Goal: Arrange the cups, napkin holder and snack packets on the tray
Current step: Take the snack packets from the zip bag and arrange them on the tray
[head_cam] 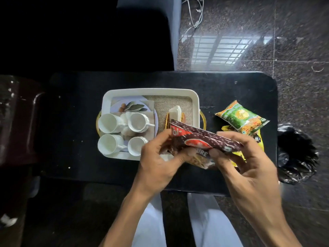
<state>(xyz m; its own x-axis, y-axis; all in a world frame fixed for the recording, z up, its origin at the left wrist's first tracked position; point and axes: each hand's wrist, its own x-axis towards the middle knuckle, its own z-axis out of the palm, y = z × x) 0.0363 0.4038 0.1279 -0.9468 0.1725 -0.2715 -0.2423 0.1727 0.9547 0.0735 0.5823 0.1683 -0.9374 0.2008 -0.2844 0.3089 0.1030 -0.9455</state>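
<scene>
A white tray (151, 91) with gold handles sits on the black table (231, 90). Several white cups (109, 123) stand grouped on its left half. A gold napkin holder (175, 114) with white napkins stands on its right half. Both hands hold a dark red snack packet (204, 138) above the tray's near right corner: my left hand (158, 157) grips its left end, my right hand (247, 161) pinches its right end. A green snack packet (242, 117) lies on the table right of the tray, on top of a yellow packet (260, 143).
A black bin bag (297, 154) sits on the floor past the table's right edge. A dark chair (17, 118) stands at the left. Cables (195, 15) lie on the granite floor beyond the table. My white-trousered legs are below the near edge.
</scene>
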